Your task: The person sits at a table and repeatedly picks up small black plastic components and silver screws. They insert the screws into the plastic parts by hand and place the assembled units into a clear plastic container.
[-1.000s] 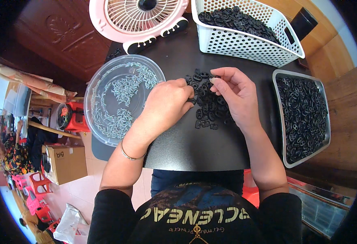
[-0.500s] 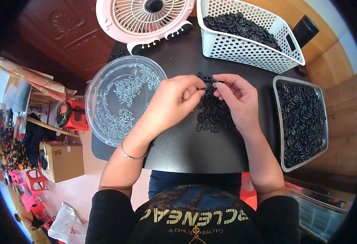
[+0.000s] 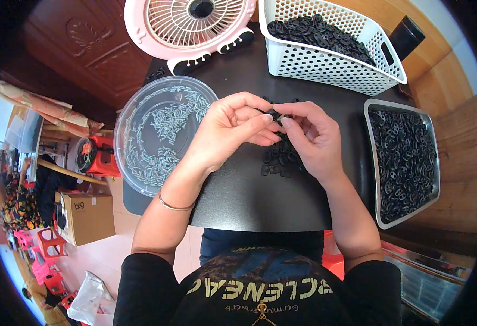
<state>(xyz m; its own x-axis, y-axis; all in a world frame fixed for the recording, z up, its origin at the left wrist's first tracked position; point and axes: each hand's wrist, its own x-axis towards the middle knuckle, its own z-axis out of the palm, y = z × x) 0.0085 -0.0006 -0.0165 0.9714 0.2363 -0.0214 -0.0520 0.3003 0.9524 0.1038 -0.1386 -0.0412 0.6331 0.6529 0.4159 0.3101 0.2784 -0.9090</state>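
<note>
At the far left, a cardboard box (image 3: 89,220) is standing on the floor beside the black table (image 3: 249,204). On the table's left side, small silvery pins (image 3: 166,124) are being contained in a round clear tub (image 3: 188,136), with a pink fan (image 3: 189,58) standing behind it. Near the middle, a small black piece (image 3: 274,115) is being pinched by the fingertips of the left hand (image 3: 235,125) and the right hand (image 3: 314,136), which are meeting around it; whether a pin is also being held cannot be told. Beneath, loose black pieces (image 3: 282,156) are being partly hidden. Farther right, more such pieces are being contained in a white perforated basket (image 3: 325,70) and, nearer, a metal-rimmed tray (image 3: 375,163).
</note>
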